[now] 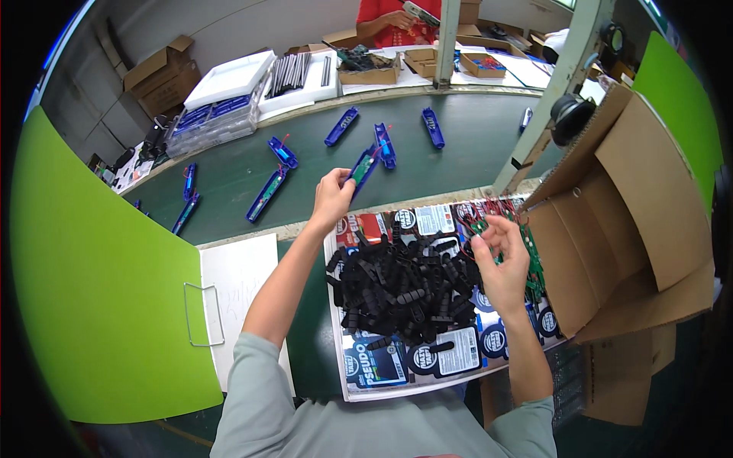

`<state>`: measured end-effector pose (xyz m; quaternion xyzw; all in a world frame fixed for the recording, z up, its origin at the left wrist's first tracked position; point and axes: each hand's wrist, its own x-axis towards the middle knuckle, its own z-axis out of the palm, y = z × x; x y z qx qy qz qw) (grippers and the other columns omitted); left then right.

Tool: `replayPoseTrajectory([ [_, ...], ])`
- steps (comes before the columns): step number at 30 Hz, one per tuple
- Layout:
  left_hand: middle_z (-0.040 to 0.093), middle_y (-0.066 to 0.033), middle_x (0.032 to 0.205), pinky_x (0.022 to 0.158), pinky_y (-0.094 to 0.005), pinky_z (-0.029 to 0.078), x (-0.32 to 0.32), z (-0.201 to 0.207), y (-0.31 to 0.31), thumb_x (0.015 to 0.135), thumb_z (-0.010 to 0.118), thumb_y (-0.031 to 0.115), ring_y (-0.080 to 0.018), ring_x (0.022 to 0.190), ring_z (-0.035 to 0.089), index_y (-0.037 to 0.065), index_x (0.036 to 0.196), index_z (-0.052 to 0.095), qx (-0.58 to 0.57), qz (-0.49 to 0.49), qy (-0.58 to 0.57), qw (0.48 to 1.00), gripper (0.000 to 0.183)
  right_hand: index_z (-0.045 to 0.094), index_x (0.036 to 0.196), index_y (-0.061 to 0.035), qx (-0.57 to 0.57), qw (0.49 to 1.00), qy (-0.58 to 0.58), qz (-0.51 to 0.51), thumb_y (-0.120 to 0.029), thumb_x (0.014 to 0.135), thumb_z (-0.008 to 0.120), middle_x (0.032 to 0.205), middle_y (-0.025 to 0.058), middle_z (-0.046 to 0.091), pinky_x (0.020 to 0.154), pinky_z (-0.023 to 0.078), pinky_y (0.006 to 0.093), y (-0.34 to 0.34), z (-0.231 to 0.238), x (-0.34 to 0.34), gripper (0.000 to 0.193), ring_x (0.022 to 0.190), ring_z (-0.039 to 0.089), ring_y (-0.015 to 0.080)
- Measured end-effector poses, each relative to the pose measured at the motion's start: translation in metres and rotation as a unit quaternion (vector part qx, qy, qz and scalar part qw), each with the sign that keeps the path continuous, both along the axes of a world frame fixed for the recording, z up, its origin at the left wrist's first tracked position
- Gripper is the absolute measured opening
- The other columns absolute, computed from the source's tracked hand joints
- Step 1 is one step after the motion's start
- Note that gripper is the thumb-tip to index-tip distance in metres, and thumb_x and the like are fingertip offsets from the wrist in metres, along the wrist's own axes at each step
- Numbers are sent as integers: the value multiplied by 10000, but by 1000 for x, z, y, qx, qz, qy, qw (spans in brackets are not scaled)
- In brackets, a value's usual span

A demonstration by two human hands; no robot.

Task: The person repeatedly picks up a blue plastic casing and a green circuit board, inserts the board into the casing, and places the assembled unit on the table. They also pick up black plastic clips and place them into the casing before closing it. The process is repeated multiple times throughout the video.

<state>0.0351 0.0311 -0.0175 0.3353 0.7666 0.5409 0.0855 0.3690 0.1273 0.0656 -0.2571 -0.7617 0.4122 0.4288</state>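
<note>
My left hand (334, 195) is closed on a long blue plastic casing (364, 172) with a green circuit board inside, held tilted over the near edge of the belt. Its far end overlaps another blue casing (385, 145) with a red wire. My right hand (504, 263) is raised with thumb and fingers apart, and I see nothing in it. Beside and partly behind it lie green circuit boards with red wires (533, 259). A pile of small black plastic parts (405, 290) lies between my arms on a printed sheet (458, 353).
More blue casings, such as one (266, 195) at the left, lie scattered on the green belt (229, 169). An open cardboard box (580, 252) stands at the right. Green panels (99, 290) flank me. Across the belt a person in red (397, 19) holds a tool.
</note>
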Motion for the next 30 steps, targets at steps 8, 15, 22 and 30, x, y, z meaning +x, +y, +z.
replayPoseTrajectory([
  [8,662,-254,1099,955,-497,502,-86,-49,15,843,601,196,-427,1053,620,59,1075,750,-254,101,193,942,308,665,1102,-23,38,997,-57,-26,-45,840,720,849,50,630,653,427,283,25,-7,4,269,732,588,134],
  [15,629,-202,1207,986,-502,451,-126,14,23,867,565,452,-376,1150,573,104,1086,765,-366,89,254,891,457,692,979,-2,68,978,-195,27,-27,846,702,860,110,654,708,505,363,43,-24,-1,135,740,634,240],
  [22,607,-191,1288,1017,-519,457,-185,-37,89,953,583,448,-375,1212,566,137,1374,587,-320,172,384,849,524,709,923,-31,277,893,-318,156,-33,790,655,912,93,662,869,469,400,57,-55,-41,144,954,600,286],
  [30,679,-208,1012,859,-511,540,-207,-45,70,925,665,216,-398,993,655,0,981,668,-296,109,374,872,223,670,931,-36,298,876,-338,175,-39,775,645,973,100,622,862,471,396,55,-60,-35,158,967,585,278],
])
